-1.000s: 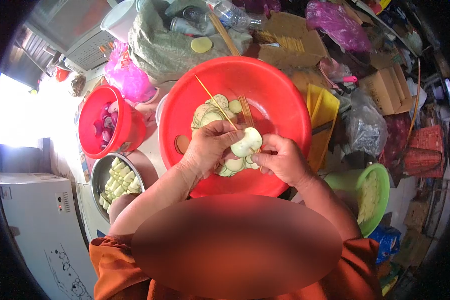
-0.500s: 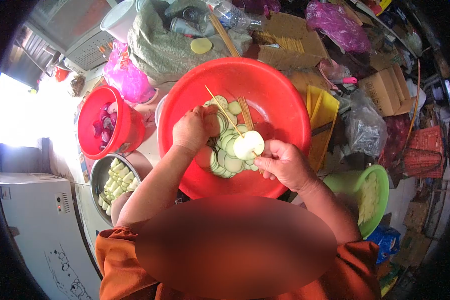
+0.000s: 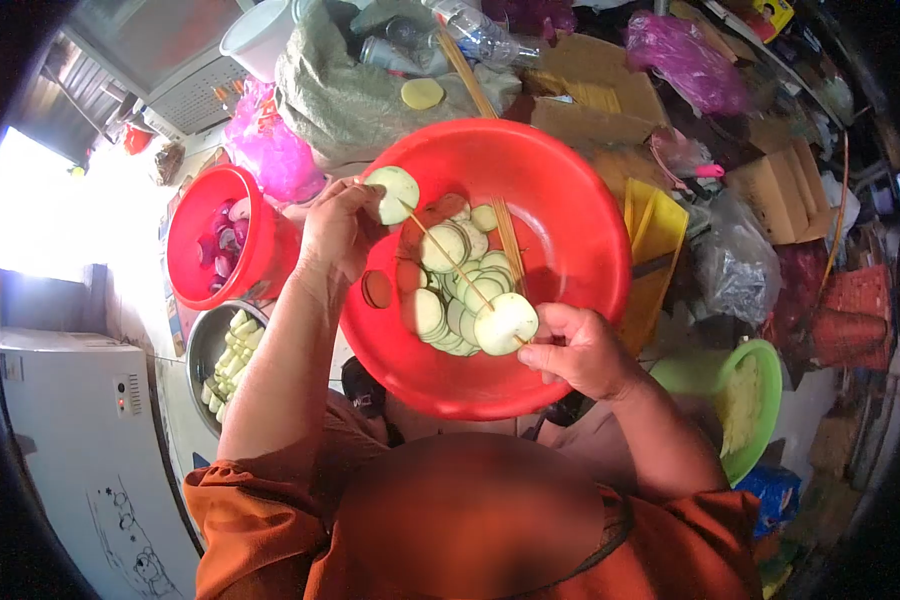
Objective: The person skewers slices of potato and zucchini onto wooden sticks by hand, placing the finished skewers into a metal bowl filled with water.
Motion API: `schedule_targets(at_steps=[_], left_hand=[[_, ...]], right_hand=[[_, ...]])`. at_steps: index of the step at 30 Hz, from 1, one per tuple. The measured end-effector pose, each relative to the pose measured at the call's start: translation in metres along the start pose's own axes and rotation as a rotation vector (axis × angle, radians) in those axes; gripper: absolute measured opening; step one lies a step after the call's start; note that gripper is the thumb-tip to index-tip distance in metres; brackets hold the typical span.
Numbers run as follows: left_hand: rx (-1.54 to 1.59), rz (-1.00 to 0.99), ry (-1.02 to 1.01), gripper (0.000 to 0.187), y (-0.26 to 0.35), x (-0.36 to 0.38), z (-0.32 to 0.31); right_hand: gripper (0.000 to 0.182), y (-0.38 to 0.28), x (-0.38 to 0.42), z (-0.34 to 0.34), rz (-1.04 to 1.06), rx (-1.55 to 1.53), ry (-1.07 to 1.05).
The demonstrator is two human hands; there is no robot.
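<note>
A large red basin [image 3: 580, 240] holds many pale green round slices [image 3: 450, 245] and a bundle of thin wooden sticks [image 3: 508, 240]. My left hand [image 3: 335, 228] pinches a round slice [image 3: 394, 194] above the basin's left rim, at the upper tip of a skewer [image 3: 448, 256]. Near the skewer's lower end, my right hand [image 3: 582, 350] grips the stick beside a threaded slice [image 3: 505, 323]. Its fingers are closed round the stick's end.
Left of the basin stand a red bucket [image 3: 278, 250] with purple pieces and a metal bowl [image 3: 202, 345] with pale chunks. A green tub [image 3: 768, 400] is at the right. Cardboard [image 3: 600, 85] and bags lie behind.
My left hand has risen out of the basin and now holds a slice at the skewer's tip. My right hand and the skewer appear slightly lower in view.
</note>
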State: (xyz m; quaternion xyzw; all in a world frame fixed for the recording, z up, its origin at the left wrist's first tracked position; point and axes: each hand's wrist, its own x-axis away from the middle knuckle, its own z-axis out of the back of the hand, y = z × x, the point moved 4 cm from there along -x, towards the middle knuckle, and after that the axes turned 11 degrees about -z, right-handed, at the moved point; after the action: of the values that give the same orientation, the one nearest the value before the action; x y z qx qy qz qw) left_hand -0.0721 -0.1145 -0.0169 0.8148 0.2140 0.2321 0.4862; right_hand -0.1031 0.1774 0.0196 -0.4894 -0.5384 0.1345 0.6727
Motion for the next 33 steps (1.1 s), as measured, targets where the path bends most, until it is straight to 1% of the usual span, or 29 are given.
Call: schedule_targets(at_steps=[2,4,7,9,12,19,22,25,27,30,33], left_hand=[[0.095,0.007,0.078,0.009,0.004,0.0,0.001],[0.073,0.014,0.071,0.01,0.013,0.006,-0.003],[0.101,-0.031,0.089,0.014,0.019,0.01,-0.008],[0.019,-0.033,0.107,0.017,0.017,0.009,-0.004],[-0.02,-0.081,0.062,0.017,0.017,0.014,-0.009],[-0.044,-0.03,0.101,0.014,0.006,0.022,-0.014],[-0.014,-0.033,0.064,0.014,0.005,0.022,-0.017],[-0.021,0.01,0.004,0.015,0.004,0.024,-0.025],[-0.059,0.115,-0.08,0.018,-0.002,0.032,-0.036],[0.043,0.266,-0.23,0.025,-0.02,0.052,-0.057],[0.071,0.311,-0.241,0.023,-0.031,0.068,-0.069]], right_hand=[[0.023,-0.002,0.001,-0.002,-0.008,0.0,-0.002],[0.023,-0.004,0.002,-0.004,-0.016,-0.002,-0.001],[0.023,-0.005,0.002,-0.005,-0.02,0.021,0.011],[0.023,-0.004,0.002,-0.005,-0.017,0.034,0.004],[0.024,-0.001,0.001,-0.003,-0.017,0.02,0.014],[0.024,0.001,0.0,-0.004,0.005,0.056,0.055],[0.023,0.002,-0.001,-0.004,0.009,0.062,0.058],[0.023,0.003,-0.001,-0.004,0.005,0.031,0.061],[0.022,0.001,-0.002,-0.004,-0.023,-0.012,0.084],[0.021,0.004,-0.005,0.0,-0.034,-0.019,0.11],[0.021,-0.001,-0.005,0.001,-0.039,-0.084,0.122]])
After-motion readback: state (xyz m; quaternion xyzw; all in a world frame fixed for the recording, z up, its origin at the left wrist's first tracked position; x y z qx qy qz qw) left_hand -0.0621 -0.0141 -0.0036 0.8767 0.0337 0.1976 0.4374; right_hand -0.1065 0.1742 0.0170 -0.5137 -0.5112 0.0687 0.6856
